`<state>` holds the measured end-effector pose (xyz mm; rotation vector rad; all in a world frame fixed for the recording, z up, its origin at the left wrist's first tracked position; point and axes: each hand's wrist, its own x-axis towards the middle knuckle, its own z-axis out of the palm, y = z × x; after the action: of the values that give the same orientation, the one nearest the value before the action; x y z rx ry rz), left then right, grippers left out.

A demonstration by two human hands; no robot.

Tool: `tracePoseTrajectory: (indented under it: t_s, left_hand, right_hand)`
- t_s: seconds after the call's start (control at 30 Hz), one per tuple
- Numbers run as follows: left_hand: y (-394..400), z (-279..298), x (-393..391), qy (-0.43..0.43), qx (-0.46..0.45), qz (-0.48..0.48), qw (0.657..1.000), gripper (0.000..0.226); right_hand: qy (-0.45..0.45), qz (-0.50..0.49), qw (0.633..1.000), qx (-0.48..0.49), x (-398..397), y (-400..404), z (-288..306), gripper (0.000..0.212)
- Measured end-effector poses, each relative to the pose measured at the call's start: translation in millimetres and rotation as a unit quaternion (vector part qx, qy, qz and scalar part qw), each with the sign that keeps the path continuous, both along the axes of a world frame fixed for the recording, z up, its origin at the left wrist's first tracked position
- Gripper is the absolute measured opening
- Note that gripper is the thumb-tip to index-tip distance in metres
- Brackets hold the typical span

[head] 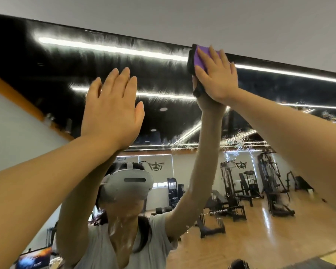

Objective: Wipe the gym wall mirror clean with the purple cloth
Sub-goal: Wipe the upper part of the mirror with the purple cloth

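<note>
Head view: right hand (216, 74) presses purple cloth (199, 57) against mirror (105, 61) top edge.

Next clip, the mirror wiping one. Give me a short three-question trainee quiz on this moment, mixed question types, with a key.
1. True or false: the purple cloth is pressed against the mirror near its bottom edge.
2. Which hand presses the cloth? A) right hand B) left hand C) both
3. Fill in: the left hand's fingers are ___ and hold nothing.

Key: 1 false, it is at the top edge, by the ceiling. 2 A. 3 straight.
</note>
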<state>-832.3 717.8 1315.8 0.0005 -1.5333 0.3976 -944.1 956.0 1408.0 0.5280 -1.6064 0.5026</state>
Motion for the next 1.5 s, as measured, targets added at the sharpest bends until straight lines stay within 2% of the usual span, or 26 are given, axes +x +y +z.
tracePoseTrajectory:
  t_s: [0.2,0.33,0.5,0.63,0.73,0.87,1.03,1.3,1.5]
  left_hand:
    - [4.7,0.0,5.3,-0.014,0.01,0.001,1.0,0.066]
    - [23.4,6.1,8.5,-0.017,0.065,-0.014,0.998,0.052]
    - [80.2,0.2,-12.3,-0.02,0.049,-0.038,0.998,0.055]
    - [129.4,-2.5,-41.0,-0.035,0.041,-0.059,0.997,0.055]
    - [150.8,-2.6,-64.9,-0.041,0.042,-0.043,0.997,0.054]
    - [153.1,-5.9,-78.1,-0.001,0.038,-0.016,0.999,0.061]
    - [152.5,-7.4,-78.0,0.002,0.031,-0.011,0.999,0.06]
    - [153.3,-9.9,-79.5,0.01,0.031,-0.008,0.999,0.06]
    - [152.5,-9.5,-80.4,0.015,0.028,-0.011,0.999,0.06]
  right_hand:
    - [0.033,0.011,0.999,0.017,-6.8,8.8,-52.2,0.061]
    - [0.034,0.017,0.999,0.037,-15.8,20.4,-83.6,0.063]
    - [0.044,0.022,0.998,0.039,-20.7,25.6,-76.6,0.062]
    - [0.041,0.011,0.999,0.02,-30.7,41.7,-41.2,0.055]
    - [0.038,0.011,0.999,0.0,-35.8,51.2,-9.6,0.055]
    - [0.03,0.015,0.999,0.014,-39.9,59.5,8.6,0.055]
    - [0.039,0.023,0.999,0.018,-42.4,63.0,-7.5,0.055]
    - [0.085,0.029,0.995,0.036,-65.4,88.5,-105.9,0.062]
    - [0.079,0.021,0.996,0.034,-64.8,94.1,-88.6,0.064]
